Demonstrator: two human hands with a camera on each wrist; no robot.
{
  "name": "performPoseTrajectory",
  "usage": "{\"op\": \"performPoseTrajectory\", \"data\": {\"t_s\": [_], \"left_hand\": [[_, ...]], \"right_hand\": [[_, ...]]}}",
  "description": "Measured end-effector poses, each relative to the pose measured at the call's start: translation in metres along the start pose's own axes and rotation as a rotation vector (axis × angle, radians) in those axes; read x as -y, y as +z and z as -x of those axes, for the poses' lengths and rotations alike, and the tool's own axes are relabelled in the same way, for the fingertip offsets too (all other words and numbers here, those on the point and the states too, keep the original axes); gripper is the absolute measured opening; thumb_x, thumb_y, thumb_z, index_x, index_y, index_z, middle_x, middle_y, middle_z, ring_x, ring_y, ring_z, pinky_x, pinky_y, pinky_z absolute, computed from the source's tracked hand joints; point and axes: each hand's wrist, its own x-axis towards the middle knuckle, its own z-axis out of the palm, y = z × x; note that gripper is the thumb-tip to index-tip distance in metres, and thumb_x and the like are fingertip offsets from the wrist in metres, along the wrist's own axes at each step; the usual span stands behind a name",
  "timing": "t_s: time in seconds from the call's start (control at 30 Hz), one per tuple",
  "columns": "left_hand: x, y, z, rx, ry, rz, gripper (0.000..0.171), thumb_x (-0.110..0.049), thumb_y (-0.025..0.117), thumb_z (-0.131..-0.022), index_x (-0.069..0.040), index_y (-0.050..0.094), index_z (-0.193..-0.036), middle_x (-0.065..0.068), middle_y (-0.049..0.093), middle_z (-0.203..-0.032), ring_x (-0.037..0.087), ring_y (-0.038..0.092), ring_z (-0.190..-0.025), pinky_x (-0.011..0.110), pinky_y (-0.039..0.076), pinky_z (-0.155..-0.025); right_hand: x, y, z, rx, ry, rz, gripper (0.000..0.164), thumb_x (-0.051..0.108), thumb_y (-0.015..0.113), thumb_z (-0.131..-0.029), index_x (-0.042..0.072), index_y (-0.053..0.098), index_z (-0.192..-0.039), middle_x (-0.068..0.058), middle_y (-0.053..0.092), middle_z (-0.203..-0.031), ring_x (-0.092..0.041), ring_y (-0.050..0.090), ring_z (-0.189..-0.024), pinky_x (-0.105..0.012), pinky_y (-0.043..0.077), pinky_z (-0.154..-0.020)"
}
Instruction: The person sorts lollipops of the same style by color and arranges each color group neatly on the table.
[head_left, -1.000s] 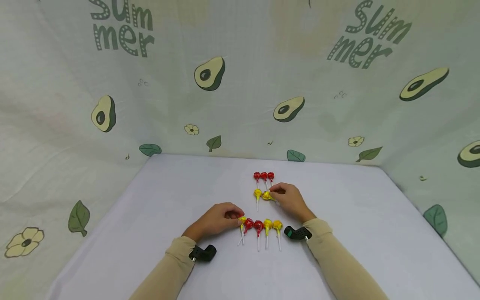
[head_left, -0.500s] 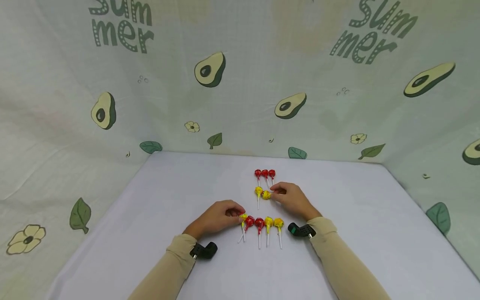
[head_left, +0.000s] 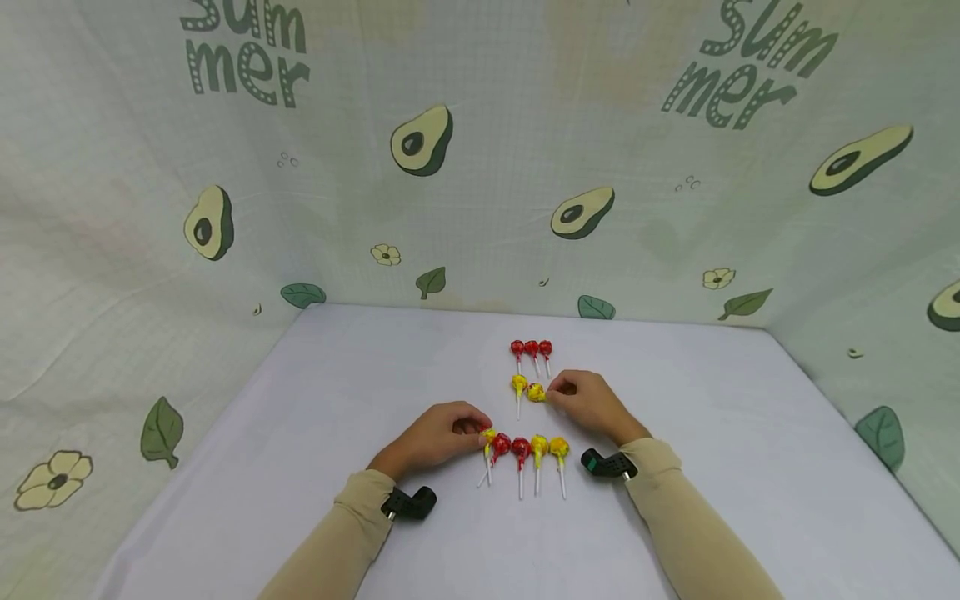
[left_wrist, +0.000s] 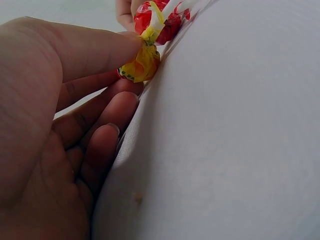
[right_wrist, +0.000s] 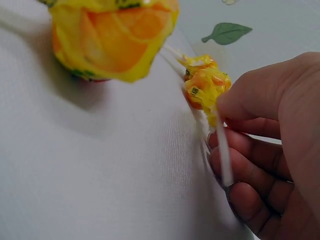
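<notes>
My left hand (head_left: 437, 435) pinches a yellow-wrapped lollipop (left_wrist: 141, 64) between thumb and fingers, at the left end of the near row. Beside it lies a red lollipop (head_left: 501, 445), its stick crossing the yellow one's. Farther back, my right hand (head_left: 592, 402) pinches another yellow lollipop (right_wrist: 207, 90) just below its head, with the white stick (right_wrist: 225, 155) running along the fingers. That lollipop lies sideways, its head close to a yellow lollipop (head_left: 519, 382) with its stick toward me. Three red lollipops (head_left: 532, 347) lie side by side behind these two.
The near row continues rightward with a red lollipop (head_left: 521, 448) and two yellow ones (head_left: 539, 446), sticks toward me. A white cloth covers the table (head_left: 360, 358). Behind rises a curtain (head_left: 495, 150) printed with avocados and leaves.
My right hand has drawn slightly nearer and to the right, uncovering more of the yellow lollipop's head. The left hand stays on its lollipop. The head view has tilted a little.
</notes>
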Motion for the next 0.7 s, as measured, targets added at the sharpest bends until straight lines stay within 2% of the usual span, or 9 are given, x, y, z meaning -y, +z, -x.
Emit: {"op": "performPoseTrajectory", "data": {"t_s": [0.13,0.3,0.47,0.7], "left_hand": [[-0.0012,0.0008,-0.0001,-0.002,-0.005,-0.006,0.019,-0.031,0.073,-0.092,-0.027,0.071,-0.111,-0.011,0.062,-0.093,0.011,0.057,-0.088,0.03,0.049,-0.078],[-0.0028,0.0014,-0.0007,-0.004,-0.004,-0.013,0.019,-0.031,0.073,-0.092,-0.027,0.071,-0.111,-0.011,0.062,-0.093,0.011,0.057,-0.087,0.029,0.049,-0.078],[-0.0049,0.0015,-0.0002,-0.002,-0.011,-0.011,0.019,-0.03,0.073,-0.092,-0.027,0.071,-0.111,-0.011,0.062,-0.093,0.012,0.057,-0.087,0.029,0.049,-0.077],[-0.002,0.0021,-0.0009,-0.007,-0.008,-0.018,0.019,-0.029,0.073,-0.092,-0.026,0.071,-0.111,-0.01,0.061,-0.092,0.012,0.057,-0.086,0.029,0.048,-0.076]], "right_hand": [[-0.0003,0.0,0.0022,-0.001,-0.02,-0.014,0.008,0.02,0.07,-0.092,0.015,0.07,-0.098,0.001,0.064,-0.088,-0.019,0.056,-0.082,-0.034,0.048,-0.073],[-0.002,0.0005,0.0022,-0.004,-0.077,-0.016,0.027,0.014,0.068,-0.09,0.012,0.069,-0.117,0.001,0.063,-0.086,-0.017,0.056,-0.077,-0.032,0.047,-0.069],[-0.001,-0.0003,0.0031,0.036,-0.089,-0.013,0.04,0.012,0.065,-0.089,0.013,0.067,-0.129,0.002,0.062,-0.084,-0.017,0.055,-0.074,-0.032,0.047,-0.066],[-0.0009,0.0015,0.0026,0.07,-0.112,0.013,0.042,0.011,0.064,-0.088,0.012,0.066,-0.13,0.003,0.062,-0.083,-0.016,0.054,-0.073,-0.032,0.047,-0.065]]}}
